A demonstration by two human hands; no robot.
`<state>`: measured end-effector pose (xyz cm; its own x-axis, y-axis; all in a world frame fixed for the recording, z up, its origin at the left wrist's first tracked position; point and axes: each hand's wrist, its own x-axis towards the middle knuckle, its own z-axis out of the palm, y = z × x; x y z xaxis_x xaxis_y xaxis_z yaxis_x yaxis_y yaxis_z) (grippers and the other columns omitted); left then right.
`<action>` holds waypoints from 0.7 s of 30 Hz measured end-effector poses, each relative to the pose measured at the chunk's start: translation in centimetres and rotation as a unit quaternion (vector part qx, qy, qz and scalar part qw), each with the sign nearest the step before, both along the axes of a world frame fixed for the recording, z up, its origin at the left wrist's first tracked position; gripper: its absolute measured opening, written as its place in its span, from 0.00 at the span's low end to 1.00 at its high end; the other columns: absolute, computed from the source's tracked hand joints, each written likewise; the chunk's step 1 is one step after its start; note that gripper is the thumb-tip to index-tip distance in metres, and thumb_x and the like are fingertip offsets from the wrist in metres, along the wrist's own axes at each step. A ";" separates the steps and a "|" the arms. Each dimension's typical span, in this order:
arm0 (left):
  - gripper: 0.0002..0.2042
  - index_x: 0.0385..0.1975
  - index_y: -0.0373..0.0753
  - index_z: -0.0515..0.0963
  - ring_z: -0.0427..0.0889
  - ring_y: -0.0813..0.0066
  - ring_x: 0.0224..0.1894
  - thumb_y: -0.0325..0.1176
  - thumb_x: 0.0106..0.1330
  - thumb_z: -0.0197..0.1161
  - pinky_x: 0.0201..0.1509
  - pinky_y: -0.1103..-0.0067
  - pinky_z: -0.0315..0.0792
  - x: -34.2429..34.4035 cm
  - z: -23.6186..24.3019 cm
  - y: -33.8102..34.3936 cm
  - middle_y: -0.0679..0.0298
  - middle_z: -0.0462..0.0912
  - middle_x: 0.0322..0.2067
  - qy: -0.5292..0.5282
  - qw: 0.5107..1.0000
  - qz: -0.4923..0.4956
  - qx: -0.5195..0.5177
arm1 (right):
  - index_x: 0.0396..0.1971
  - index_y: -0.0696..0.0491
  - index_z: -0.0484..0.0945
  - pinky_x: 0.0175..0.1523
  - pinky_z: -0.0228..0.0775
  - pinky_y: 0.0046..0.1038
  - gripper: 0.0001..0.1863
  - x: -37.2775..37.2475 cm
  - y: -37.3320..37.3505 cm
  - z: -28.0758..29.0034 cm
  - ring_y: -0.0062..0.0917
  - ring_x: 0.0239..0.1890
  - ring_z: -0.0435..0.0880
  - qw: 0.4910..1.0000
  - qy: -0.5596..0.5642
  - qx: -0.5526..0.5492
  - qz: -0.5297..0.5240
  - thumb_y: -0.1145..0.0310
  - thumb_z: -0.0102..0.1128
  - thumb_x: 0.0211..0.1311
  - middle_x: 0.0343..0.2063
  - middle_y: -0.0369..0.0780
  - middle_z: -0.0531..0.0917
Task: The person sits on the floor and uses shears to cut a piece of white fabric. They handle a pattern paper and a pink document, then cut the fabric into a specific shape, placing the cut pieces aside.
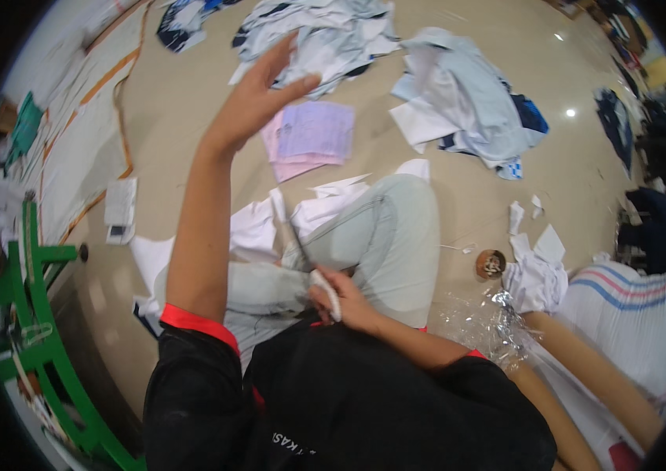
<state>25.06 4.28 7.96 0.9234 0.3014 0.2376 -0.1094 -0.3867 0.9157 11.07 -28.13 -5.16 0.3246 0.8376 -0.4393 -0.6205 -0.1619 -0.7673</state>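
My left hand [258, 102] is raised in front of me, its fingers stretched out and holding nothing. Beyond its wrist, pink and lilac paper sheets [317, 129] lie on the floor. Close to my lap, my right hand [344, 302] is closed around a pair of scissors [301, 250] with a white-wrapped handle. Their dark blades point forward and a little left, above my crossed legs. White cloth pieces [253, 231] lie just in front of my legs, partly hidden by them.
Light blue and white cloth piles [458, 98] lie ahead on the floor. A green metal frame [54, 345] stands at left. At right are a small round container [490, 264], crumpled clear plastic [482, 326], long brown rolls [592, 369] and a striped white sack [639, 314].
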 end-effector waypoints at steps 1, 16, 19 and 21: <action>0.48 0.78 0.34 0.60 0.65 0.49 0.77 0.56 0.65 0.73 0.80 0.63 0.59 -2.4 -2.2 1.0 0.39 0.66 0.74 0.013 0.999 0.003 0.032 | 0.80 0.55 0.50 0.26 0.71 0.25 0.43 -0.4 -0.4 -0.2 0.20 0.22 0.77 0.994 -0.060 0.056 -0.065 0.50 0.59 0.79 0.27 0.39 0.77; 0.41 0.68 0.32 0.74 0.76 0.58 0.67 0.65 0.70 0.64 0.69 0.69 0.69 -3.1 -16.8 -11.8 0.48 0.77 0.66 0.257 0.878 0.072 -0.398 | 0.81 0.50 0.44 0.33 0.77 0.30 0.56 6.0 -3.1 3.0 0.26 0.25 0.78 0.883 -0.224 0.215 -0.352 0.35 0.65 0.68 0.31 0.42 0.78; 0.27 0.61 0.38 0.80 0.77 0.68 0.50 0.54 0.74 0.64 0.55 0.69 0.71 -4.8 -16.8 -9.9 0.63 0.83 0.51 0.116 0.926 0.258 -0.249 | 0.81 0.51 0.46 0.33 0.77 0.29 0.54 5.5 -3.9 2.8 0.26 0.25 0.78 0.869 -0.231 0.231 -0.371 0.39 0.66 0.69 0.31 0.42 0.78; 0.25 0.58 0.38 0.81 0.78 0.72 0.48 0.52 0.73 0.66 0.51 0.71 0.72 -6.5 -18.0 -8.2 0.65 0.83 0.48 0.188 0.899 0.321 -0.232 | 0.81 0.51 0.47 0.33 0.76 0.28 0.51 5.8 -4.6 3.1 0.24 0.25 0.78 0.863 -0.223 0.259 -0.371 0.45 0.68 0.71 0.31 0.42 0.79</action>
<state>18.53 -3.94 -10.00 0.5130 0.7867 -0.3434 0.3498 0.1737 0.9206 16.89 -32.75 -2.07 0.8964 0.3729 0.2396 -0.0300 0.5904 -0.8065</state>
